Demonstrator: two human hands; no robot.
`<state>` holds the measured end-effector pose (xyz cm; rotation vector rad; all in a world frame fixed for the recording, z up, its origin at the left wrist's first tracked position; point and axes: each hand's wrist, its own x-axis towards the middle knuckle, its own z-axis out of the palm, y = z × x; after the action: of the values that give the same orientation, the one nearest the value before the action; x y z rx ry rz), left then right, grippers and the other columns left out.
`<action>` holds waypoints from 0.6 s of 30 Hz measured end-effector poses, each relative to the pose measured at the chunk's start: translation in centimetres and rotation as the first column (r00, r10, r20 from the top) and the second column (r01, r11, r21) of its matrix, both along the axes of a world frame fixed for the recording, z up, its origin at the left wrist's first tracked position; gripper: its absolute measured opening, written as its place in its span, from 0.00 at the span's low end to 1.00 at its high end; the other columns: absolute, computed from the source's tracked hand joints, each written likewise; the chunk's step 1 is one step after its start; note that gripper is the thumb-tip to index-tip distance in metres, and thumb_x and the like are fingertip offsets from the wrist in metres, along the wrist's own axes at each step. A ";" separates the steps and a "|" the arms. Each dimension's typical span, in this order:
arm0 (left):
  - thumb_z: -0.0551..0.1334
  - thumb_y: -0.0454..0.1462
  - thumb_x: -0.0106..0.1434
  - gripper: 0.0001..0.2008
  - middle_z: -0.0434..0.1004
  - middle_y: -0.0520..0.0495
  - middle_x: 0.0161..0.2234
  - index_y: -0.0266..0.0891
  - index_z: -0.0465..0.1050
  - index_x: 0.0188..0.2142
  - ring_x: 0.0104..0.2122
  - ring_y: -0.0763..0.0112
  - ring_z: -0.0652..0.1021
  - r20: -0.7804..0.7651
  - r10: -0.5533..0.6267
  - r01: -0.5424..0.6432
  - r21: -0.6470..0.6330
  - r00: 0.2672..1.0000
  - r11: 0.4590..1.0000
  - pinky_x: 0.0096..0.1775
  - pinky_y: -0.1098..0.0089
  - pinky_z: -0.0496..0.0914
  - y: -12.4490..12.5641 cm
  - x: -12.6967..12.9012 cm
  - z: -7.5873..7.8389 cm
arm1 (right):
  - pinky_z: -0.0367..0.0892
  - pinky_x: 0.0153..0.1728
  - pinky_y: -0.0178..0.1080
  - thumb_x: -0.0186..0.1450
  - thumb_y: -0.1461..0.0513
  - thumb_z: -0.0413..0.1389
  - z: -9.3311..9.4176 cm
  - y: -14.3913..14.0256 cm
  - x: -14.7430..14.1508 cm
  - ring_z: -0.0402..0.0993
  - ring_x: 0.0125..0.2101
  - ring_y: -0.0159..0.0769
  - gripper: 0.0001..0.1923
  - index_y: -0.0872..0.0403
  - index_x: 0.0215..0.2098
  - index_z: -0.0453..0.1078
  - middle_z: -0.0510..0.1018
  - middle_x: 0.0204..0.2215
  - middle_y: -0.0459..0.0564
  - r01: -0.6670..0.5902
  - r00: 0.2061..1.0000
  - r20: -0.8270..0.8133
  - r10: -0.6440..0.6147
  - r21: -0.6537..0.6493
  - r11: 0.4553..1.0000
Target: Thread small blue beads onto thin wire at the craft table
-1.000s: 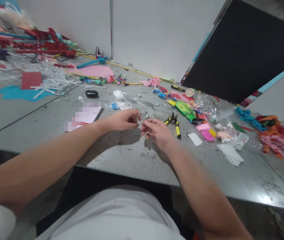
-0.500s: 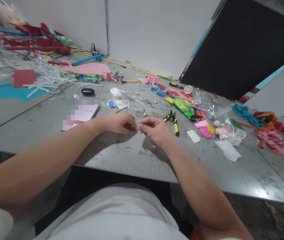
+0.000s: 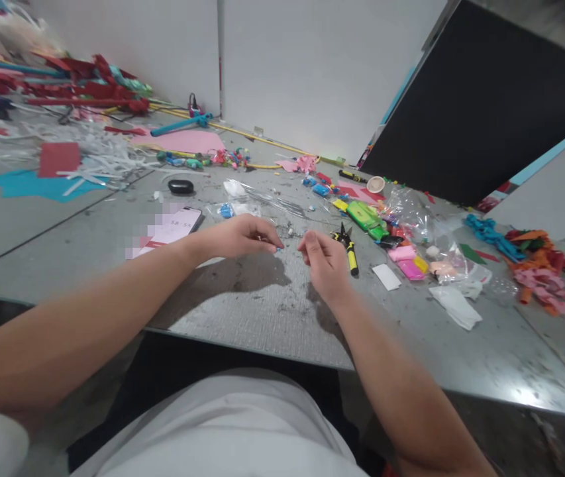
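Pinching a tiny blue piece (image 3: 277,250) at its fingertips, the left hand (image 3: 240,237) rested on the grey counter (image 3: 262,311) near the frame's centre. Just right of it, apart, the right hand (image 3: 322,260) hovered with fingers loosely curled, its grip holding nothing visible. Yellow-handled cutters (image 3: 348,247) lay just beyond it, a phone (image 3: 175,226) to the left.

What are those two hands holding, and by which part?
The left hand pinches a tiny blue bit at its fingertips; too small to tell what it is. The right hand seems to hold nothing that shows.
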<state>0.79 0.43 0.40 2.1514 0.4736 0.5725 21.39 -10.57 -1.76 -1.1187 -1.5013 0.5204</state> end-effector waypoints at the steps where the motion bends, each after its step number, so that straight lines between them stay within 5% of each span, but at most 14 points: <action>1: 0.73 0.43 0.60 0.11 0.83 0.46 0.36 0.40 0.84 0.38 0.36 0.68 0.79 0.049 0.006 -0.004 -0.040 0.999 0.999 0.42 0.68 0.72 -0.2 0.0 0.1 | 0.59 0.27 0.39 0.72 0.37 0.48 0.1 -0.3 -0.1 0.60 0.21 0.31 0.31 0.51 0.26 0.67 0.63 0.18 0.43 -0.002 0.999 0.053 0.000 0.043 0.999; 9: 0.76 0.46 0.57 0.13 0.80 0.48 0.33 0.42 0.84 0.38 0.32 0.72 0.75 0.274 0.010 0.073 -0.289 0.962 0.955 0.37 0.70 0.71 -1.1 -0.1 -0.2 | 0.63 0.32 0.39 0.77 0.45 0.45 0.0 -1.2 -0.7 0.67 0.25 0.33 0.25 0.50 0.29 0.68 0.70 0.22 0.45 -0.084 0.950 0.310 0.018 0.200 0.976; 18: 0.80 0.46 0.51 0.15 0.76 0.49 0.28 0.39 0.82 0.31 0.31 0.69 0.76 0.312 -0.042 0.157 -0.353 0.949 0.923 0.37 0.67 0.72 -1.7 0.2 0.3 | 0.67 0.36 0.40 0.77 0.48 0.47 0.0 -1.6 -1.1 0.72 0.29 0.36 0.20 0.48 0.36 0.73 0.78 0.28 0.48 -0.109 0.921 0.389 0.012 0.228 0.968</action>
<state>0.97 -1.23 0.68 1.6784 0.2753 0.6771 20.34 -12.17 -1.72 -1.0176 -1.8899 0.1477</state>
